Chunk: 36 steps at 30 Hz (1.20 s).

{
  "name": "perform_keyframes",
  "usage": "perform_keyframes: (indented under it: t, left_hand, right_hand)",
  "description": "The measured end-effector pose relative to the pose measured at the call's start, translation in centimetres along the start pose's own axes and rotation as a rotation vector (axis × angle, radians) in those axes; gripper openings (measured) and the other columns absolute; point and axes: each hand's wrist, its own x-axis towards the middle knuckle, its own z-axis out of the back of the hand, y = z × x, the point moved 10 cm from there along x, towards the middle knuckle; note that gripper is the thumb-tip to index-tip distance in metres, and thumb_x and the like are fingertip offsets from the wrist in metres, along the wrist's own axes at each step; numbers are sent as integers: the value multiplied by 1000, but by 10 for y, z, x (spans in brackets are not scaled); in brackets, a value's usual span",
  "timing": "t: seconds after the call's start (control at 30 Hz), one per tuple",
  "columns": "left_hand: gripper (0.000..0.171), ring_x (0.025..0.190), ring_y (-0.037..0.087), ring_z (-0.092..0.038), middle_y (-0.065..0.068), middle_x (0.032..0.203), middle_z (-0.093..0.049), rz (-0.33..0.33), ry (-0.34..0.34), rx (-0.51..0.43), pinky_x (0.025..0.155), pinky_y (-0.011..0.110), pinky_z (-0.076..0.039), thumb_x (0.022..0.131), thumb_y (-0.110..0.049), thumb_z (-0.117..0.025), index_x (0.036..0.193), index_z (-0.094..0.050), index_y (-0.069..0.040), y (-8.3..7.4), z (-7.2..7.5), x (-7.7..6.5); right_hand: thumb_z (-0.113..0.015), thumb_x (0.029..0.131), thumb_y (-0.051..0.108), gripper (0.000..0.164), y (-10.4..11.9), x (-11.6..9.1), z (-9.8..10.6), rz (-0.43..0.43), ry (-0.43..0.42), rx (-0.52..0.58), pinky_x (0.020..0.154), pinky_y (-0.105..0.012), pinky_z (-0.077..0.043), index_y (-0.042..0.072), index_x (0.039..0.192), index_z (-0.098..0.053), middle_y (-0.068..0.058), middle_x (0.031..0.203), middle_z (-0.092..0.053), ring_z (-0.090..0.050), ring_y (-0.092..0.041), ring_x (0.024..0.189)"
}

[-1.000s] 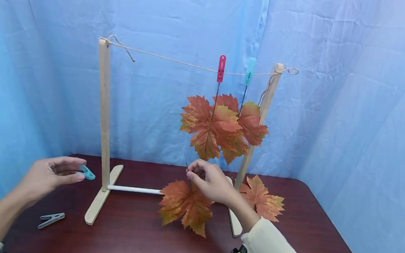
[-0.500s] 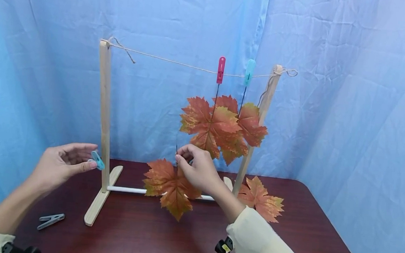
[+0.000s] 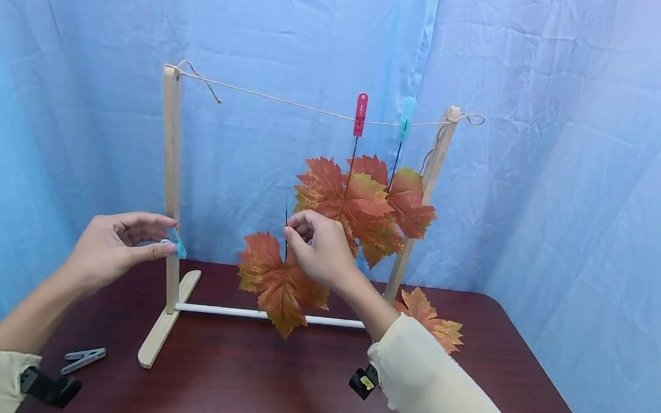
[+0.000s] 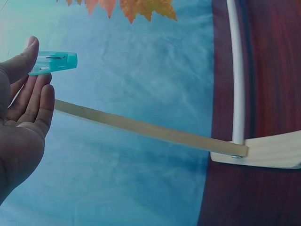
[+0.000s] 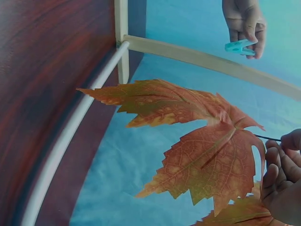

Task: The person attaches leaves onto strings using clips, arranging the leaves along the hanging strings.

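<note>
My left hand [image 3: 120, 244] pinches a light-blue clothespin [image 3: 177, 242] between thumb and fingers, in front of the rack's left post. In the left wrist view the clothespin [image 4: 59, 62] points away from the fingertips. My right hand [image 3: 322, 247] pinches the dark stem of an orange-red artificial maple leaf [image 3: 283, 286], which hangs below the fingers, under the string [image 3: 275, 96]. The right wrist view shows this leaf [image 5: 207, 160] close up. Two more leaves hang from the string, one by a red clothespin [image 3: 361, 115], the other by a light-blue clothespin [image 3: 407, 118].
A wooden rack with a left post [image 3: 171, 159], a right post [image 3: 438, 162] and a white crossbar [image 3: 222, 311] stands on the dark red table [image 3: 229, 377]. A grey clothespin [image 3: 84, 360] lies front left. Another leaf [image 3: 431, 320] lies at right. Blue cloth [image 3: 262, 25] hangs behind.
Both hands have risen. The left hand has moved right with its clothespin, and the right hand has carried its leaf up and left off the table area toward the string.
</note>
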Motion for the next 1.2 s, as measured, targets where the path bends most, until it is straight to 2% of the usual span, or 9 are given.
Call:
perform_keyframes:
  t: [0.2,0.27,0.53,0.73,0.9,1.07,1.2]
  left_hand:
    - [41,99,1,-71,-16,109,-74,34,-31,3,78,19,-57,87,-16,-84,125,-71,-6,-11,4,12]
    - [42,99,0,-71,-16,110,-74,25,-32,25,79,17,-56,87,-18,-85,126,-71,-8,-18,6,17]
    - [39,93,5,-72,-8,104,-76,-54,-33,82,77,16,-54,87,-19,-85,123,-73,-10,-51,11,34]
    - [38,92,3,-71,-7,102,-76,-131,-40,158,72,15,-50,86,-22,-86,121,-74,-13,-79,16,44]
    - [38,90,3,-71,-7,99,-75,-209,-62,179,67,16,-47,85,-19,-87,121,-75,-12,-109,29,56]
    - [39,90,4,-70,-7,99,-75,-254,-87,176,69,13,-47,86,-18,-86,122,-75,-10,-135,44,70]
    - [39,91,5,-69,-7,98,-74,-282,-103,184,72,12,-47,87,-19,-85,123,-75,-10,-154,51,80]
  right_hand:
    - [-63,103,15,11,9,13,9,10,-15,-19,63,-29,-52,5,106,-68,0,84,-69,-62,-12,73]
    - [-63,103,14,12,10,17,11,17,-18,-33,64,-28,-52,4,107,-69,0,85,-70,-63,-12,73]
    - [-62,103,11,13,20,31,20,72,-27,-70,65,-27,-53,1,107,-69,-5,85,-71,-64,-14,72]
    - [-63,103,12,13,28,37,25,58,-30,-80,66,-27,-53,1,107,-68,-4,87,-71,-65,-13,74]
    - [-63,103,12,12,38,43,30,61,-40,-82,65,-28,-52,1,106,-68,-4,85,-69,-63,-14,73]
    - [-63,103,13,13,42,49,39,45,-58,-89,67,-29,-52,1,107,-67,-5,85,-69,-64,-15,74]
    - [-63,103,13,14,42,55,46,30,-72,-98,68,-30,-52,1,107,-67,-7,87,-70,-64,-17,75]
